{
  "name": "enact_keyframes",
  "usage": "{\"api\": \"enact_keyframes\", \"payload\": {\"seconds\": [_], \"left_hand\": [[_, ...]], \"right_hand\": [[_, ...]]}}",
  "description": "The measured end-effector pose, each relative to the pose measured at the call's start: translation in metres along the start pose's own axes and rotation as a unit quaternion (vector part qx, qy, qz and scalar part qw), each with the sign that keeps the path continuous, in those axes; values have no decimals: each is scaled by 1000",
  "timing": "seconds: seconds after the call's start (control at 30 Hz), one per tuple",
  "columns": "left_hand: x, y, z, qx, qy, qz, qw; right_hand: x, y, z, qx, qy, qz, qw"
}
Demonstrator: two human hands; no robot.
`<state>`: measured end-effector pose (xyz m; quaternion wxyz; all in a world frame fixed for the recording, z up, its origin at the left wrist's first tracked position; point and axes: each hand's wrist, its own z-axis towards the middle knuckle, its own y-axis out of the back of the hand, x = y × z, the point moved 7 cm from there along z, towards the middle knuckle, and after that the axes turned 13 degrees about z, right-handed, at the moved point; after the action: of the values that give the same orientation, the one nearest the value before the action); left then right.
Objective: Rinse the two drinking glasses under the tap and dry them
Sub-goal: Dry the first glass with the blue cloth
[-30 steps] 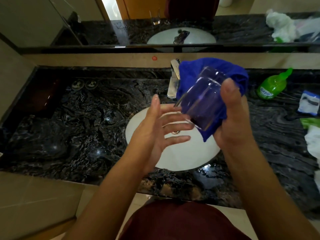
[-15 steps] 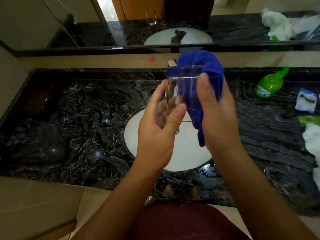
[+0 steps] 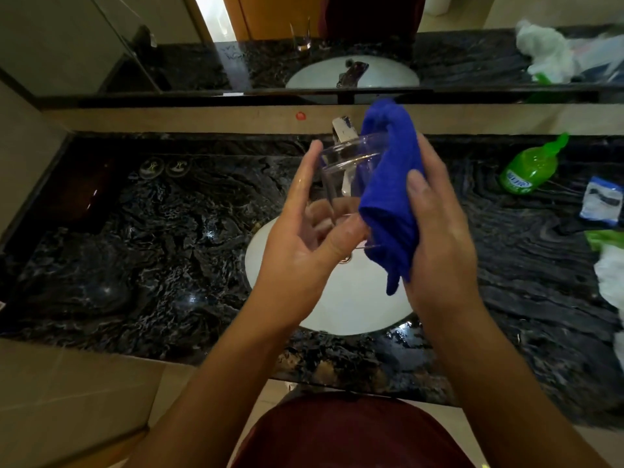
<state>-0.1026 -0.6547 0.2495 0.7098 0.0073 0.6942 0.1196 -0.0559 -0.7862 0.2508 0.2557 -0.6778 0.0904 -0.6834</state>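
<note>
Fingers (image 3: 417,182) of right hand (image 3: 435,228) curl round blue cloth (image 3: 388,204), pressing it on clear glass (image 3: 347,177); left hand (image 3: 304,238) cups glass, thumb across its front. Glass held upright above white sink (image 3: 354,305), tap (image 3: 342,130) behind, dark marble surface (image 3: 152,248) around.

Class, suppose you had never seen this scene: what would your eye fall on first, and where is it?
The bright blue cloth stands out, gripped by the right hand against a clear drinking glass that the left hand holds over the white oval basin. Next comes the green plastic bottle, lying on the black marble counter at the right.
</note>
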Motion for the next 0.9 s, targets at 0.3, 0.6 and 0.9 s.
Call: {"api": "enact_keyframes", "payload": {"seconds": [0.3,0.6,0.9], "left_hand": [[9,1,-3,-20,-15,-39,999],[9,3,-2,-59,-47,91,993],[11,12,23,126,42,209,969]], "right_hand": [[-11,-8,14,-18,-115,48,992],[-8,-10,-11,46,5,-77,996],[-19,23,23,45,-199,-7,979]]}}
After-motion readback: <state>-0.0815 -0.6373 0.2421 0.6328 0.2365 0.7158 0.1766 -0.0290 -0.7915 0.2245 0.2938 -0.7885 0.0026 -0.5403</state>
